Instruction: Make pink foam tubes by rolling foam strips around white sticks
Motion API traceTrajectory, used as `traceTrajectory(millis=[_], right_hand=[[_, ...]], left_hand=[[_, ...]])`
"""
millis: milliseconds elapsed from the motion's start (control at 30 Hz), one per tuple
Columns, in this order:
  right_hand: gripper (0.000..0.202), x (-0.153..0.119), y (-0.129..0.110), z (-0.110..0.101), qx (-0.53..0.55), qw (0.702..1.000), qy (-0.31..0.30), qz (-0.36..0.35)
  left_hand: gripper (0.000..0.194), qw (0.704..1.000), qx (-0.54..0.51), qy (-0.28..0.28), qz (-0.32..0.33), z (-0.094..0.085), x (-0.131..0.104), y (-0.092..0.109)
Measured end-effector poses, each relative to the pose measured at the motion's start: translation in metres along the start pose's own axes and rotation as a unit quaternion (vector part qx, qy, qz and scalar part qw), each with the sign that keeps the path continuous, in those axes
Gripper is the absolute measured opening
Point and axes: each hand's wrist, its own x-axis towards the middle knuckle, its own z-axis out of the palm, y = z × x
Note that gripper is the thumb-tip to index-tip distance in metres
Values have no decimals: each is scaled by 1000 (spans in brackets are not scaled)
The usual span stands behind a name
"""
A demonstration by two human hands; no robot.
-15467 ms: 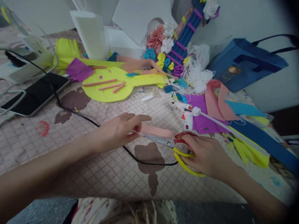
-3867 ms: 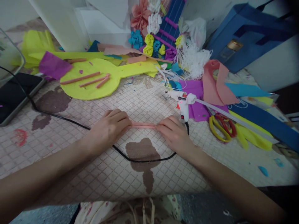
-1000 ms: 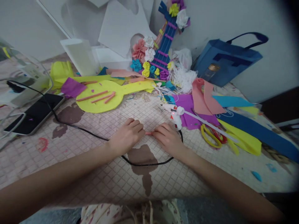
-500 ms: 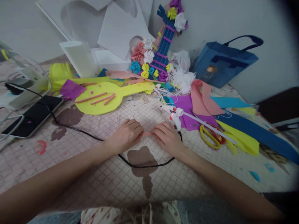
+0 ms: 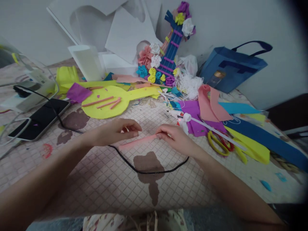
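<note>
A thin strip of pink crepe paper [image 5: 138,142] slants over the checked tablecloth, partly rolled along its upper edge. My right hand [image 5: 174,136] pinches its right end between thumb and fingers. Above the strip's left part is my left hand [image 5: 117,130], fingers curled with a gap between them and the thumb, and nothing in it. Just behind my right hand lies a glue gun [image 5: 184,122] with a lit red light and a long white glue stick. Its black cord [image 5: 149,172] loops in front of both hands.
Farther back, a yellow guitar-shaped cutout [image 5: 108,104] carries thin pink rolls [image 5: 98,101]. Yellow-handled scissors [image 5: 216,144] lie right among coloured paper strips. A decorated blue guitar [image 5: 172,48] leans at the wall beside a blue bag [image 5: 232,69]. A phone [image 5: 40,118] lies left.
My left hand has let go of the pink paper and moved left, its fingers opening. The strip now shows stretched out from my right hand, which still pinches its end.
</note>
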Motion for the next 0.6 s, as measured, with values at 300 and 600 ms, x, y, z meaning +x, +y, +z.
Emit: traceTrajectory(millis=[300,600], right_hand=[[17,2,0,40,562,806,61,176],[19,-7,-10,58,716,664,-10,215]], left_hand=[[22,927,-349,139,-11,34,18,-13],[14,871,-466,154,-5,62,19,-4]])
